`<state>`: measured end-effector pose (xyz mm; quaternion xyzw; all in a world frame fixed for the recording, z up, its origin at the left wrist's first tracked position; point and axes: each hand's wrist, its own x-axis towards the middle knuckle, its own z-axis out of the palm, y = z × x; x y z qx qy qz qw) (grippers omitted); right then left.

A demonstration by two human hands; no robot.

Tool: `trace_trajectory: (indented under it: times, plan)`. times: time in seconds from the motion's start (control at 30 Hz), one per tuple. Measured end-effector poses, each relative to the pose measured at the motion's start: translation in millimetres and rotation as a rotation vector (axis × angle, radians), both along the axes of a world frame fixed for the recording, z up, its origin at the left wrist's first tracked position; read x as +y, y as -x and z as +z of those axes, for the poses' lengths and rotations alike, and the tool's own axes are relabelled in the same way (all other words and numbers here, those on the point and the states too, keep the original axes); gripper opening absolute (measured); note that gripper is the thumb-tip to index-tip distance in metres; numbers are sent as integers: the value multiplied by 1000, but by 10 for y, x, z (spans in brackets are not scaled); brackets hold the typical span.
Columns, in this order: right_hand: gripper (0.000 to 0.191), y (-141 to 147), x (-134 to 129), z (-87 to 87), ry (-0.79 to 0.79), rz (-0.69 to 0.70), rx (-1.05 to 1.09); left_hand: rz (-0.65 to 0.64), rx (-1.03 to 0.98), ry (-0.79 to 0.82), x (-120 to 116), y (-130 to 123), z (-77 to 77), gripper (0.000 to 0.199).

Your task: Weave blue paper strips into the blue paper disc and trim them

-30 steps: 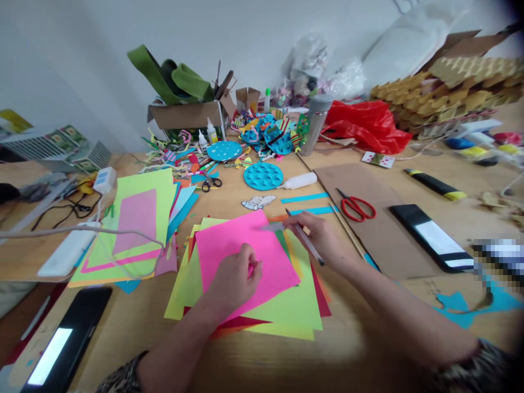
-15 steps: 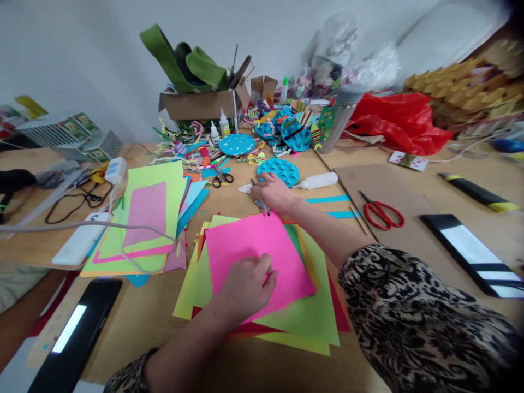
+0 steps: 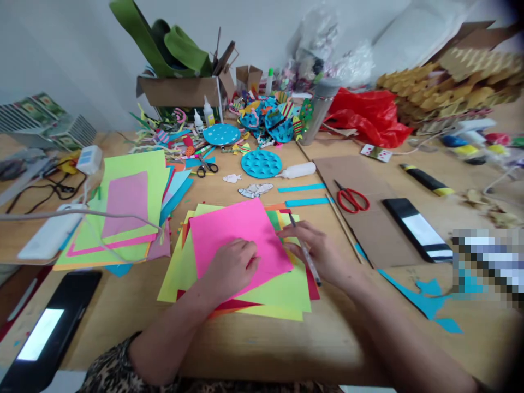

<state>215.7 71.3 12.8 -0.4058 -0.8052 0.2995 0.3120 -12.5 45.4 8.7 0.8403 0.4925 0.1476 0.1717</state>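
Observation:
A bright pink sheet of paper (image 3: 266, 240) lies on top of a loose stack of yellow-green sheets (image 3: 286, 311) and other coloured sheets. Curled over the pink sheet, my left hand (image 3: 235, 267) rests on it with closed fingers and nothing visible in them. My right hand (image 3: 321, 251) grips a slim pen (image 3: 306, 254) between thumb and fingers, just at the pink sheet's right edge. Beyond the stack lie a large fish cutout (image 3: 256, 190) and a smaller white fish cutout (image 3: 232, 178).
Past the cutouts are a blue scalloped disc (image 3: 262, 164), a white squeeze bottle (image 3: 298, 170), and black scissors (image 3: 204, 166). Red-handled scissors (image 3: 352, 199) lie on cardboard to the right, near a phone (image 3: 417, 232). At left are another paper stack (image 3: 135, 158) and a phone (image 3: 57, 327).
My right hand has come back from beside the blue disc to the pink sheet's right edge, holding the pen. The fish cutouts are uncovered. My left hand stays on the pink sheet.

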Motion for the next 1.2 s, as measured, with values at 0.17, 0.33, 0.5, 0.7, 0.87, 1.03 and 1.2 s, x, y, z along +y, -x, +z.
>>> trace_trajectory:
  times: [0.17, 0.33, 0.5, 0.7, 0.87, 1.03, 1.2]
  plan:
    - [21, -24, -59, -144, -14, -9, 38, -35, 16, -29, -14, 8, -1, 14]
    - [16, -71, -12, -203, -13, -207, 18, -158, 106, -74, -53, -8, 62, 33]
    - [21, -25, -19, -253, 17, -185, 15, -244, 225, -63, -114, -29, 140, 42]
    - [22, -4, -21, -285, 40, -209, 37, -255, 243, -65, -142, -19, 134, 17]
    - [20, -8, -11, -343, 79, -250, 106, -237, 236, -78, -140, -17, 121, 10]
    - [21, 8, -21, -341, 140, -285, 130, -237, 245, -70, -134, -23, 142, 8]
    - [25, 25, -44, -255, 175, -310, 136, -205, 205, -49, -116, -17, 140, 11]
